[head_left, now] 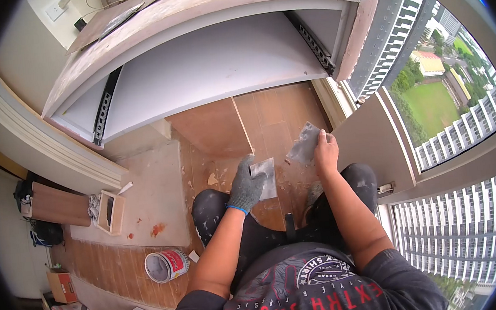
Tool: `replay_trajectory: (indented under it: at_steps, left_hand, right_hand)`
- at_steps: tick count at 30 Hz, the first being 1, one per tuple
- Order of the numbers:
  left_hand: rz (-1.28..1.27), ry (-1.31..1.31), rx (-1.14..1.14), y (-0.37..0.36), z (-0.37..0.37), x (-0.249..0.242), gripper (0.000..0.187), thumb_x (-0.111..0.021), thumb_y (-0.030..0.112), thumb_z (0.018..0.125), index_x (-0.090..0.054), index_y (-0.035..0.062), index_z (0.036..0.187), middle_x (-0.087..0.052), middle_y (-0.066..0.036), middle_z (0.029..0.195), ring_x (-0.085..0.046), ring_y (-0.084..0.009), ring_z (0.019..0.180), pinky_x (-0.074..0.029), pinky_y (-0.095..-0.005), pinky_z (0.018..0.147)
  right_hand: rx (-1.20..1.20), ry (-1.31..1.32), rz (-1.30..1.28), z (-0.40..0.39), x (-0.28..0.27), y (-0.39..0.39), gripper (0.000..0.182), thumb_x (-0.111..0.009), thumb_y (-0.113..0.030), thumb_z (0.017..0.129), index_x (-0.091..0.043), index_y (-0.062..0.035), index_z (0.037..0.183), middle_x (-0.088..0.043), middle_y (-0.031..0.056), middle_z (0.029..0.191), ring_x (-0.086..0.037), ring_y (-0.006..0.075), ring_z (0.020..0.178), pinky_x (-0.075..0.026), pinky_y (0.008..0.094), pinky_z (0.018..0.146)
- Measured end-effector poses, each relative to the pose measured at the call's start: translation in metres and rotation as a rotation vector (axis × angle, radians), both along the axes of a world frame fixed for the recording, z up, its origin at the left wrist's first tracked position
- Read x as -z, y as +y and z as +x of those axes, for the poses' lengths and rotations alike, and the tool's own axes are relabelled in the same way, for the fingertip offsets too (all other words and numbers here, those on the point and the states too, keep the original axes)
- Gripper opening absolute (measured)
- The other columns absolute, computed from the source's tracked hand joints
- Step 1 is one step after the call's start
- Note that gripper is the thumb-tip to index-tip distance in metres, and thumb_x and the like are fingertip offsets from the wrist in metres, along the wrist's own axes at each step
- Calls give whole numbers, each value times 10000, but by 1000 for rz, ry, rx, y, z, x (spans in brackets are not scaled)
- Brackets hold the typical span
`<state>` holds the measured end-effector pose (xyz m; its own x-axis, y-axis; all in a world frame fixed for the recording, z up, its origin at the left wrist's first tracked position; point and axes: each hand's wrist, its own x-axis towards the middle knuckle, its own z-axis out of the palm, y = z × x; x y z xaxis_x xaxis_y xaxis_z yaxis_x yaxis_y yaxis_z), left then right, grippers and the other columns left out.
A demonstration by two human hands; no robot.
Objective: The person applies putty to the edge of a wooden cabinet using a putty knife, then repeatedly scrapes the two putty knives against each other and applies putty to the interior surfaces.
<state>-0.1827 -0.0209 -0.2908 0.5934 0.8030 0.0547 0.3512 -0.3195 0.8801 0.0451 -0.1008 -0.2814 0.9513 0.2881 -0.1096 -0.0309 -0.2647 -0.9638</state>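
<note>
My left hand [246, 183] wears a grey glove with a blue cuff. It is closed on a thin, rectangular scraper plate [267, 176], smeared pale grey, between my knees. My bare right hand [326, 153] pinches a second, darker grey scraper plate [302, 144] by its right edge. That plate is tilted and blotched with whitish residue. The two plates are apart from each other. Beyond my hands stands a white cabinet carcass [210, 64] with black drawer slides [108, 105] on its inner sides.
A smeared bucket [167, 265] rests on the wooden floor [116, 267] at lower left. Further left are a small wooden box [110, 212] and a brown panel [59, 203]. A board [213, 128] sits under the cabinet. Windows [448, 78] line the right side.
</note>
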Motion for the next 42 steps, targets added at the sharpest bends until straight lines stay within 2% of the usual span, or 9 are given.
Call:
replay_trajectory:
  at_steps: [5,12,16,20,22,25,29,35,42]
  left_hand:
    - [788,47,290,-26,9,-39,370,-640,60,812,-682,62,1180,-648,-165,1000,-612,-363,913,-500,-438,863]
    - [646,19,75,25,19,-16,313,-599,129,912,-669,49,1206,-683,-214,1088,-627,-372,1013,-489,-452,929]
    - [30,46,-27,31,14,-11,331,-589,188,961,-628,29,1248,-687,-198,1152,-657,-319,1081,-503,-420,946]
    - [-1050,-738,-235,46,11,7,364,-610,225,962,-622,63,1288,-698,-97,1135,-692,-220,991,-566,-346,795]
    - [-1256,-672,-213,45,7,5,360,-598,374,976,-649,134,1239,-693,-73,1086,-654,-197,778,-552,-341,660]
    - [-1213,-671,-206,39,23,34,401,-482,503,1019,-615,189,1230,-655,-55,1078,-534,-165,608,-487,-326,549]
    - [-1095,-712,-14,51,13,88,434,-419,473,1048,-542,187,1350,-630,-44,1144,-578,-150,796,-514,-315,624]
    - [-1192,-690,-154,16,11,23,456,-421,475,1055,-560,136,1326,-633,-59,1119,-615,-180,959,-541,-321,828]
    - [-1245,-818,-9,13,-6,61,411,-433,368,1074,-574,49,1292,-655,-107,1151,-639,-230,1064,-538,-346,941]
  right_hand:
    - [-76,-182,-11,-20,6,-2,393,-508,-283,1024,-623,85,1100,-698,249,946,-676,358,890,-507,434,813]
    - [-278,-258,-123,-48,-15,-15,384,-515,-288,1015,-649,72,1026,-679,297,940,-658,448,936,-500,474,835]
    - [-371,-265,-61,-46,-27,-20,376,-517,-279,1017,-636,76,1049,-678,298,908,-660,463,897,-510,483,790]
    - [-486,-633,111,-67,-54,-33,227,-586,-152,973,-658,30,1088,-683,209,943,-641,392,852,-501,450,766]
    - [-710,-870,193,-91,-66,-38,225,-644,-72,909,-664,-11,1125,-676,163,988,-618,340,836,-496,413,762]
    - [-883,-994,264,-125,-65,-34,346,-690,-88,868,-632,2,1197,-667,152,1059,-622,307,883,-504,394,816]
    - [-864,-902,261,-139,-57,-30,338,-666,-38,871,-635,13,1204,-660,182,1112,-648,339,983,-528,390,806]
    - [-708,-726,168,-148,-62,-21,282,-632,-26,909,-640,36,1184,-641,185,944,-636,354,815,-523,417,725]
    - [-714,-629,133,-143,-50,-15,231,-603,-87,948,-662,17,1145,-666,188,952,-652,371,839,-536,424,765]
